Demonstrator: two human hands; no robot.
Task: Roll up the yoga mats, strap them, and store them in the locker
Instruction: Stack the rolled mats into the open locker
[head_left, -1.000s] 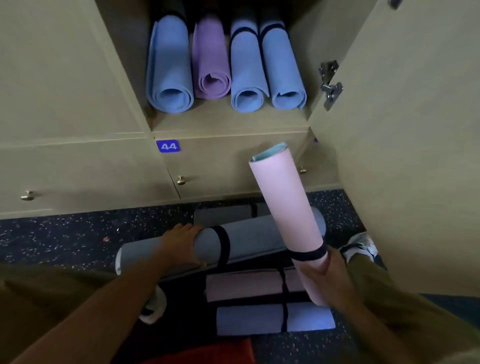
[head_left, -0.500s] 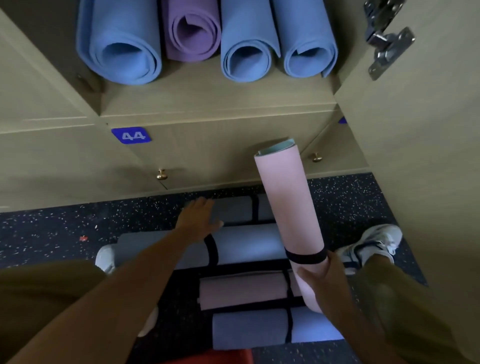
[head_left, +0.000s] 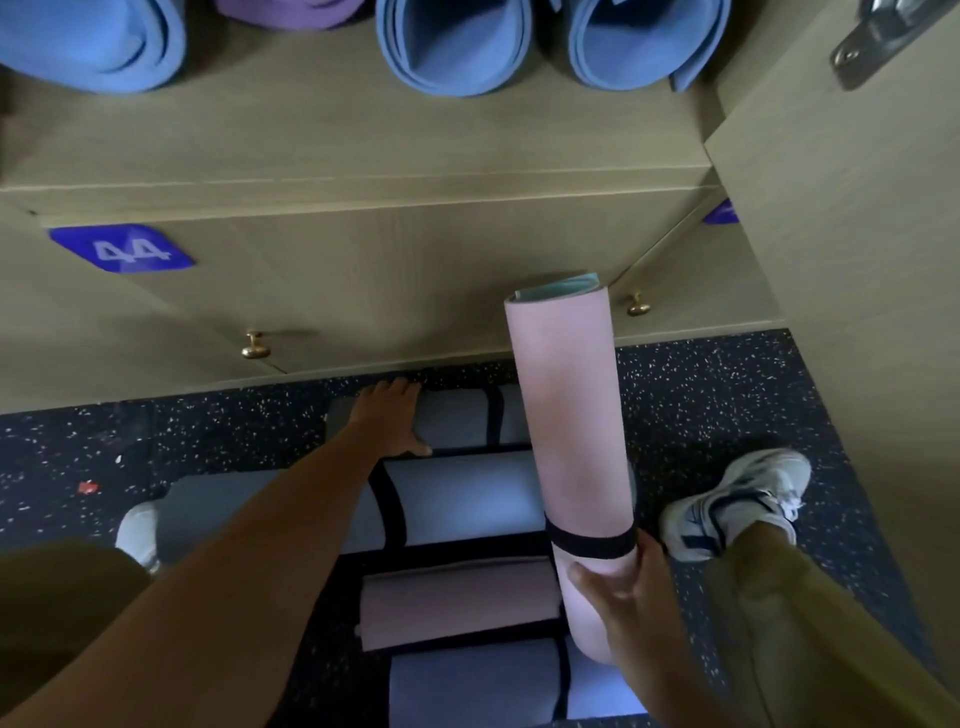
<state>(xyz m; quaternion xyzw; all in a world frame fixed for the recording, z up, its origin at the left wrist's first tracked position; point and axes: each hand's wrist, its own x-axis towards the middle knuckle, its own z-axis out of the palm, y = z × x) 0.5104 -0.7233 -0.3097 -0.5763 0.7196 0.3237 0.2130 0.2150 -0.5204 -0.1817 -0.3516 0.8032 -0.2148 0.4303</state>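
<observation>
Fingers (head_left: 587, 582) of right hand (head_left: 623, 592) wrapping around lower end of pink rolled mat (head_left: 566, 415), lower right of centre, gripping firmly just below black strap (head_left: 589, 540). Mat standing nearly upright, top end showing teal inner layer, reaching up in front of closed lower locker door (head_left: 415, 270). Left hand (head_left: 387, 421) lying palm down, fingers spread and not closed on anything, resting on grey strapped mat (head_left: 462, 423) at centre frame, nearest the locker base. Three further strapped rolls lying on speckled dark floor (head_left: 727, 395) below it: blue-grey roll (head_left: 467, 499), pink roll (head_left: 457, 603), blue roll (head_left: 467, 686). Stored blue mats (head_left: 452, 52) and purple mat (head_left: 291, 13) sitting side by side on open shelf (head_left: 337, 135), top of frame. Blue number plate "44" (head_left: 122, 249) upper left. Open locker door (head_left: 857, 260) filling right edge. White shoe (head_left: 737, 504) lower right.
</observation>
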